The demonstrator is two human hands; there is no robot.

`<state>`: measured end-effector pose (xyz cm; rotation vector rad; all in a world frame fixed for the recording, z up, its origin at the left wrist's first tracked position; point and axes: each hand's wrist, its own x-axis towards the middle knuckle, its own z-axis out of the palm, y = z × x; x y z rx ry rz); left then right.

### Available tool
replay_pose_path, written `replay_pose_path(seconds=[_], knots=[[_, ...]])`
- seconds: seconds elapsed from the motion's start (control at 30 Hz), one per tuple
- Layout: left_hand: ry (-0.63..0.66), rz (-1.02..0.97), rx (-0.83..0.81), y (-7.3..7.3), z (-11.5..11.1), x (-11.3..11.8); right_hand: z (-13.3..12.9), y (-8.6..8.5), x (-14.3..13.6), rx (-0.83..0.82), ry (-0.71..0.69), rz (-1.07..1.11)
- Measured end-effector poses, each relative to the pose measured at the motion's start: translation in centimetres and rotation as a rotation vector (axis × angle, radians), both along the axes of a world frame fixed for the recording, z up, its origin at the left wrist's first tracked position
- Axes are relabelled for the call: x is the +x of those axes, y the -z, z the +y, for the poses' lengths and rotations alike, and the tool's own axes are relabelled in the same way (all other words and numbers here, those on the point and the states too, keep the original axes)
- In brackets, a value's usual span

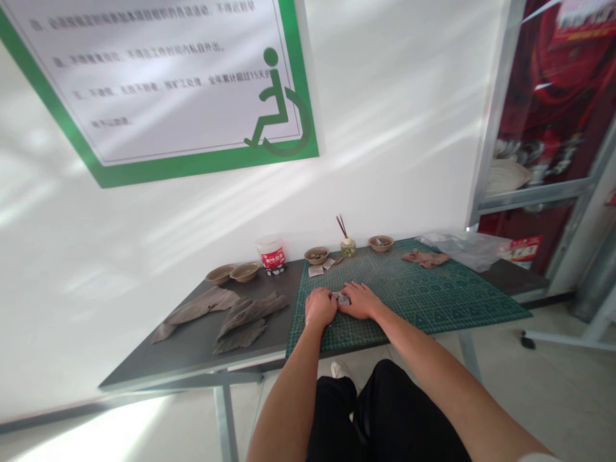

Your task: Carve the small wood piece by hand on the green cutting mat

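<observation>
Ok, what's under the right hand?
A small grey piece shows at the fingers of the right hand, with the green mat beneath. Whatever the palm and fingers cover can't be seen.

Bowls and rags lie on a table (192,353).
</observation>
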<state>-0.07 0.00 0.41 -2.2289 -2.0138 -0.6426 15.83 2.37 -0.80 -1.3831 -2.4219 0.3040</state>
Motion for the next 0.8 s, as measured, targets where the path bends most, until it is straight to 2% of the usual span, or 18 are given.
replay_pose_path(seconds=[0.2, 0.47, 0.8], knots=[[-0.038, -0.027, 0.011, -0.11, -0.05, 0.02, -0.03, -0.07, -0.02, -0.011, 0.005, 0.006], [-0.118, -0.094, 0.058, 0.64, 0.53, -0.49, -0.03, -0.09, -0.01, -0.001, 0.002, 0.007], [-0.236, -0.235, 0.027, 0.82, 0.9, -0.91, 0.23, 0.32, -0.1, 0.008, 0.038, 0.025]])
